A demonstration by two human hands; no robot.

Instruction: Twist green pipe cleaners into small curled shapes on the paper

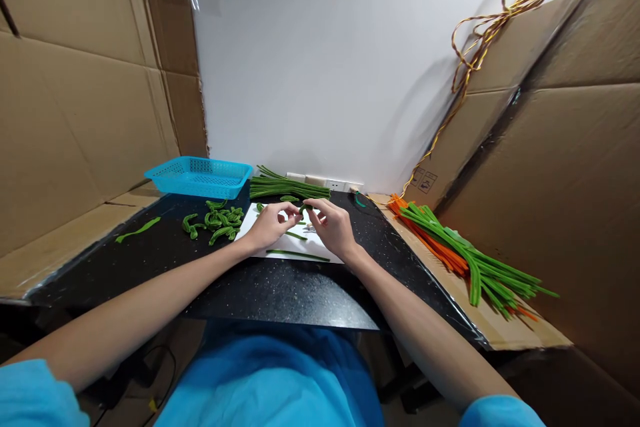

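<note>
My left hand (271,225) and my right hand (332,227) meet above a white sheet (253,217), pinching a short dark green pipe cleaner (305,207) between their fingertips. It looks bent, though the fingers cover part of it. On the sheet lie a straight green pipe cleaner (298,255) near the front edge and a shorter cut piece (296,235) under my hands. Something silvery, perhaps scissors (311,228), shows in part beside my right hand. Left of the sheet is a pile of twisted green pipe-cleaner pieces (220,219).
A blue perforated basket (200,185) stands at the back left. Behind the sheet lies a bundle of long green pipe cleaners (285,185). Green stems (480,267) and orange ones (445,250) rest on cardboard at the right. Cardboard walls (90,93) flank the black table (280,293).
</note>
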